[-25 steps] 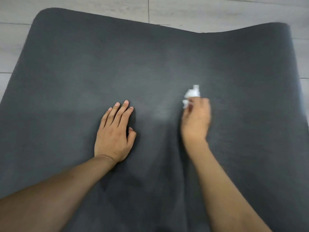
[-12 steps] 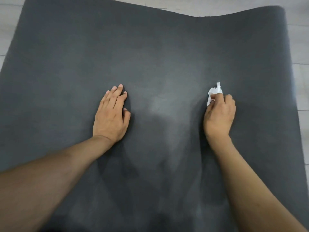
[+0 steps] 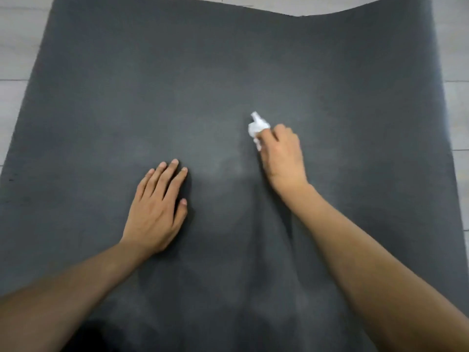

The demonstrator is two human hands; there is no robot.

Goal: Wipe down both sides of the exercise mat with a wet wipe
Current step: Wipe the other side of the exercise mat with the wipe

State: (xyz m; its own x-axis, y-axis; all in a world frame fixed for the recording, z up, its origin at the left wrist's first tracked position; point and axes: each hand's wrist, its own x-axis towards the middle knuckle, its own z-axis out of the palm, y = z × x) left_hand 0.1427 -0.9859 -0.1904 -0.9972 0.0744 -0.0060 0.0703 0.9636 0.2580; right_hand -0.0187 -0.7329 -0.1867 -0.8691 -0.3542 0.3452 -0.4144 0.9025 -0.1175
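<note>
A dark grey exercise mat (image 3: 106, 102) lies spread on the floor and fills most of the head view. My left hand (image 3: 157, 207) rests flat on it, palm down, fingers together, left of centre. My right hand (image 3: 281, 153) is right of centre, pressed to the mat and closed around a crumpled white wet wipe (image 3: 256, 127) that sticks out past my fingertips. A paler, damp-looking patch shows on the mat between my hands.
Light grey floor tiles (image 3: 15, 44) show along the left, top and right edges beyond the mat. The mat's far edge (image 3: 299, 15) dips in a shallow notch near the top centre.
My right hand has swept the wipe back leftward, after going right half a second ago. My left hand stays flat on the mat. The view has shifted slightly.
</note>
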